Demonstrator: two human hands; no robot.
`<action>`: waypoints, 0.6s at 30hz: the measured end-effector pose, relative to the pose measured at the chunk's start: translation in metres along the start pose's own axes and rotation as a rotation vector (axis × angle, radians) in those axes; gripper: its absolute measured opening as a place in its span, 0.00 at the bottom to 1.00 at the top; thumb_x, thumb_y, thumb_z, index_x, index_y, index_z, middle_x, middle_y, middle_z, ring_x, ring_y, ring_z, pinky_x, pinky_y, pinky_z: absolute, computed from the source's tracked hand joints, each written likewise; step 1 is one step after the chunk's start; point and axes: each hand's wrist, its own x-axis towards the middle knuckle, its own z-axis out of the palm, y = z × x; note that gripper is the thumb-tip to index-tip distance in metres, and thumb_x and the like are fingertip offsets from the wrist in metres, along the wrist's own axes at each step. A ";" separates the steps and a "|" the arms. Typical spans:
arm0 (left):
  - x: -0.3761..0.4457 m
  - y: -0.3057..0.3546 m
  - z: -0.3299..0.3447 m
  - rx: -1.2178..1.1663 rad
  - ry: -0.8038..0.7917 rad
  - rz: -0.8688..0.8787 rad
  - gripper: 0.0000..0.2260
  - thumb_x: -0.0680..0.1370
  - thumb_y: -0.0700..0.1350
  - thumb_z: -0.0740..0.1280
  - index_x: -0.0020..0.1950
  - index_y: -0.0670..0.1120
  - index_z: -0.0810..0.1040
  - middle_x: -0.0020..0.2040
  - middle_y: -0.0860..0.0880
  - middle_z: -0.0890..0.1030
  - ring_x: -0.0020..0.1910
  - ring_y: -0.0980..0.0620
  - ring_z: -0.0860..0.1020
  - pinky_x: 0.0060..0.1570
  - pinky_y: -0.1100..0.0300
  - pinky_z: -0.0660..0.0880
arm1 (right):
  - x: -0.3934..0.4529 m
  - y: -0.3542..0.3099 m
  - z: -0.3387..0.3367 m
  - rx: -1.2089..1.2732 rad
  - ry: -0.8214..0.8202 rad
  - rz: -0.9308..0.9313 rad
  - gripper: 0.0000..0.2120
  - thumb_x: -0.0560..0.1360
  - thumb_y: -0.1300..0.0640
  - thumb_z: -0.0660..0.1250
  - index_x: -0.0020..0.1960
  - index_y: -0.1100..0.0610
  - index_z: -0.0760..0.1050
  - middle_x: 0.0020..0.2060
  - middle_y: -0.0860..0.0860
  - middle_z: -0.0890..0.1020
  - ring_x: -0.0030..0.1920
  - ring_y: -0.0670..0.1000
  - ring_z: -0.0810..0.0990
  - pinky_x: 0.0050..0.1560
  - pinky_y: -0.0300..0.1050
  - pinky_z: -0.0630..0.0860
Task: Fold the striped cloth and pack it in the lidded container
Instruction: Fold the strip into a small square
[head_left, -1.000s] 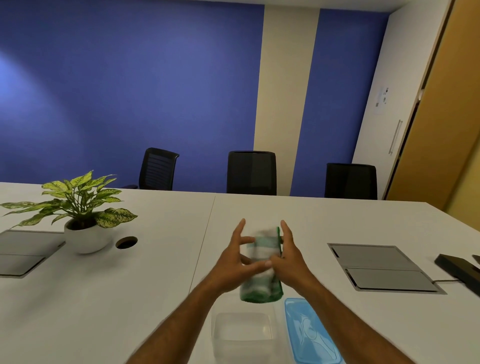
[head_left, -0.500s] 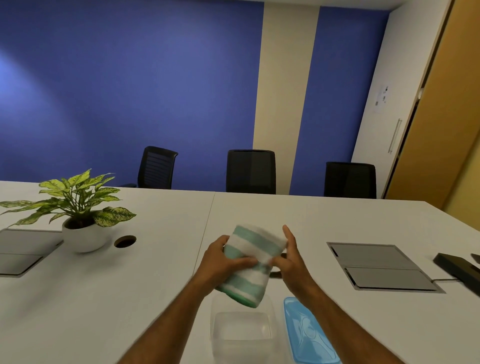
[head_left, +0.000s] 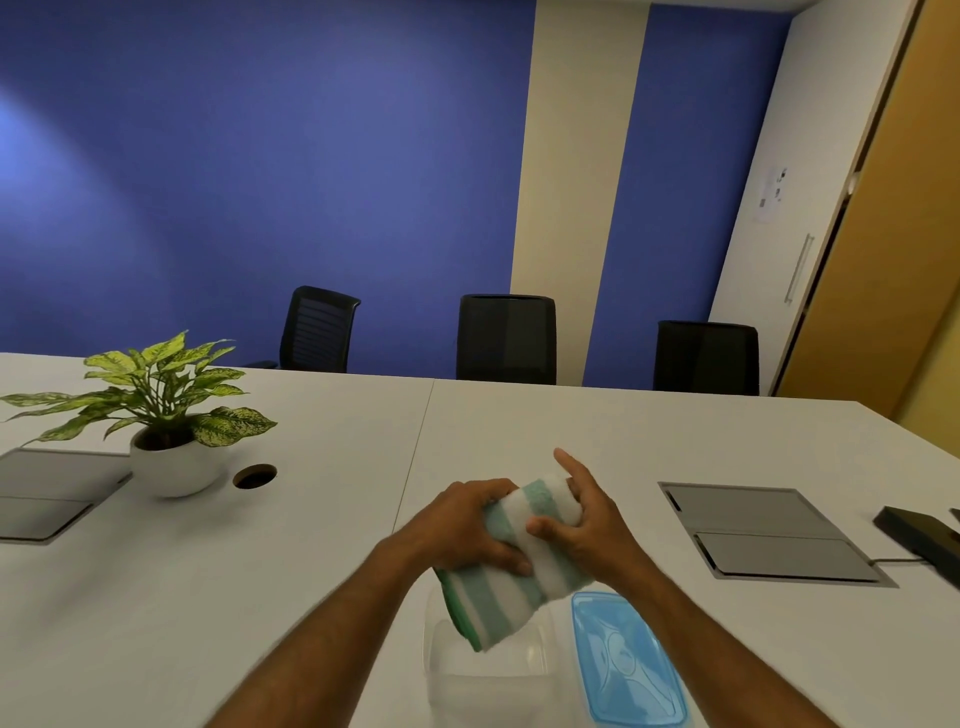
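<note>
Both hands are wrapped around the striped cloth (head_left: 511, 558), which is folded into a thick green-and-white bundle held in the air, tilted, with its lower end dipping toward the open mouth of the clear container (head_left: 485, 670) at the near edge of the counter (head_left: 311, 545). The left hand (head_left: 462, 525) clamps the bundle from the left side with its fingers curled over the top; the right hand (head_left: 584, 525) presses in from the right, thumb across the front and index finger sticking up free. The blue lid (head_left: 626, 660) lies flat on the counter just beside the container, to its right. The main risk, as I read it, is the bundle itself — it looks bulky against the container's opening, and if either hand loosens before the cloth is seated, the folds could spring apart and leave edges hanging over the rim, which would keep the lid from closing. Going in tilted, the low corner could also catch the rim and shove the light plastic box toward the counter's edge, since neither hand is steadying it. Whether the cloth already touches the container's wall cannot be told from here; the lower end is blurred.
</note>
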 end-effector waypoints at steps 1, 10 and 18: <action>0.000 -0.001 0.000 0.004 -0.016 -0.005 0.26 0.59 0.64 0.79 0.52 0.63 0.72 0.46 0.62 0.79 0.44 0.61 0.78 0.37 0.71 0.71 | 0.000 0.001 0.001 0.010 0.028 0.010 0.38 0.55 0.33 0.76 0.63 0.37 0.72 0.56 0.45 0.81 0.55 0.52 0.81 0.55 0.52 0.81; -0.007 -0.036 -0.015 -0.315 -0.197 -0.174 0.34 0.58 0.44 0.84 0.60 0.55 0.74 0.50 0.50 0.81 0.45 0.53 0.82 0.40 0.59 0.81 | -0.005 0.010 -0.003 0.144 0.157 0.132 0.26 0.53 0.34 0.79 0.43 0.48 0.79 0.41 0.52 0.85 0.43 0.52 0.83 0.46 0.56 0.82; -0.015 -0.058 0.006 -1.077 0.316 -0.293 0.17 0.72 0.35 0.75 0.45 0.46 0.66 0.44 0.42 0.80 0.39 0.48 0.83 0.31 0.55 0.79 | 0.002 0.024 -0.011 0.593 0.030 0.307 0.28 0.63 0.60 0.79 0.60 0.53 0.73 0.54 0.58 0.83 0.50 0.58 0.84 0.41 0.53 0.83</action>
